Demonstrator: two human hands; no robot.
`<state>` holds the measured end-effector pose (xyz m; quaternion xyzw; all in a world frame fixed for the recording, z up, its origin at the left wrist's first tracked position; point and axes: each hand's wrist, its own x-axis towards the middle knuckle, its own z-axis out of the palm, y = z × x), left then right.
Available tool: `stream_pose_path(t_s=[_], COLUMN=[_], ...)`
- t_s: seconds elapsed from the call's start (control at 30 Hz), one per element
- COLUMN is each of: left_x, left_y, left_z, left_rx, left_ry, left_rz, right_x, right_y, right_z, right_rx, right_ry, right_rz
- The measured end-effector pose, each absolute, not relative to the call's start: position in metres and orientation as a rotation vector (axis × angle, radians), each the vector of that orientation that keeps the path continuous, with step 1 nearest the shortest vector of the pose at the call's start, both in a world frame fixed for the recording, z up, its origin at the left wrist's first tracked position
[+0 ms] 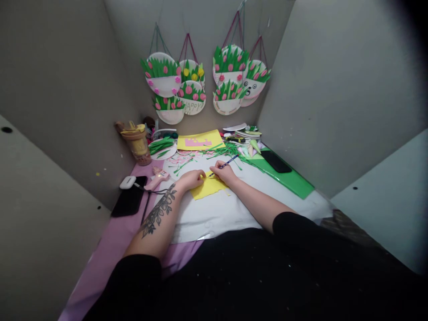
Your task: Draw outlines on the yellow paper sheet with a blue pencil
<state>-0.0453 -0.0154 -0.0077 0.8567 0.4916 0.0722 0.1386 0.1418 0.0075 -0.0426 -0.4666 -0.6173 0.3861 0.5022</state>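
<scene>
A piece of yellow paper (207,191) with a ragged lower edge lies on the white covering of the table in front of me. My left hand (191,179) rests on its upper left part, fingers curled and pressed together at the paper. In my right hand (226,173) is a dark blue patterned pencil (230,161), slanting up to the right. Its tip points down at the paper, close to my left fingertips; whether it touches the surface I cannot tell.
Behind my hands lie green paper strips (229,151) and a larger yellow sheet (200,139) with a pink piece on it. To the left are a glue gun (157,178), a black phone (129,199) and a cup (137,145). Another phone (276,161) lies on a green sheet (301,187).
</scene>
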Motion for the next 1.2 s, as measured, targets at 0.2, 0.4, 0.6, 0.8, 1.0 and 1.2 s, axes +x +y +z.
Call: stream_pose_path(t_s=[0.2, 0.4, 0.6, 0.8, 1.0, 1.2], left_x=[-0.0461, -0.0449, -0.0452, -0.0452, -0.0453, -0.0454], left_y=[-0.0137, -0.0156, -0.0136, -0.0148, -0.0148, -0.0139], left_z=[-0.0103, -0.0070, -0.0078, -0.0063, -0.0065, -0.0077], left_rx=[2.472, 2.458, 2.489, 2.475, 2.465, 2.480], left_ry=[1.412, 1.428, 1.412, 1.421, 1.416, 1.417], left_rz=[0.202, 0.211, 0.211, 0.205, 0.190, 0.217], right_x=[0.1426, 0.1435, 0.1420, 0.1414, 0.1425, 0.1426], right_y=[0.0078, 0.0066, 0.0071, 0.0066, 0.0038, 0.0041], right_z=[-0.0431, -0.0412, -0.0413, -0.0401, -0.0398, -0.0402], right_rx=[-1.114, -1.113, -1.093, -1.097, -1.090, -1.098], right_ry=[-1.473, -1.452, -1.408, -1.412, -1.463, -1.474], right_rz=[0.987, 0.995, 1.019, 1.011, 0.998, 0.979])
